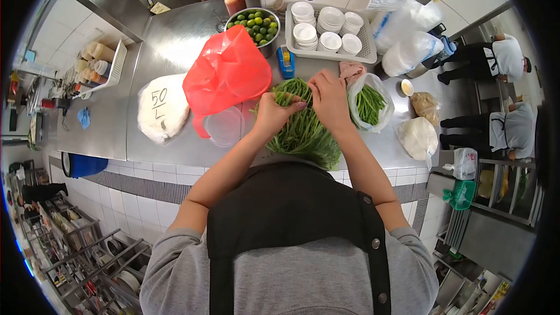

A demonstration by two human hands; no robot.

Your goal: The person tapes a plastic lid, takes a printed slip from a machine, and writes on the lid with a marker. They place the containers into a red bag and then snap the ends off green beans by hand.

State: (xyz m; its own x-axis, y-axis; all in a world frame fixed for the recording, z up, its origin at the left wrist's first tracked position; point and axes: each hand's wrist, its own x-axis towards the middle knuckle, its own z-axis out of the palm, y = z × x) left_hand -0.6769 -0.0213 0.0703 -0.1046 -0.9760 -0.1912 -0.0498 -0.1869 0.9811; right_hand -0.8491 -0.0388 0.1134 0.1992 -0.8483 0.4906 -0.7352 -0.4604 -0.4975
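Observation:
A large heap of long green stems with leaves [303,125] lies on the steel counter in front of my body. My left hand [277,112] is closed on some of the stems at the heap's left side. Above the heap's right side, my right hand [328,96] has its fingers pinched together; what they hold is too small to make out. Just right of that hand stands an open clear bag of cut green stems [369,105]. A red plastic bag [230,73] and a round clear lid or container [224,126] lie left of my left hand.
Behind the heap are a blue tape dispenser [286,62], a bowl of limes [256,26] and a tray of small white dishes [332,55]. A white bag marked 50 [163,108] lies left. Filled bags [417,138] sit right. Two people [513,128] stand farther right.

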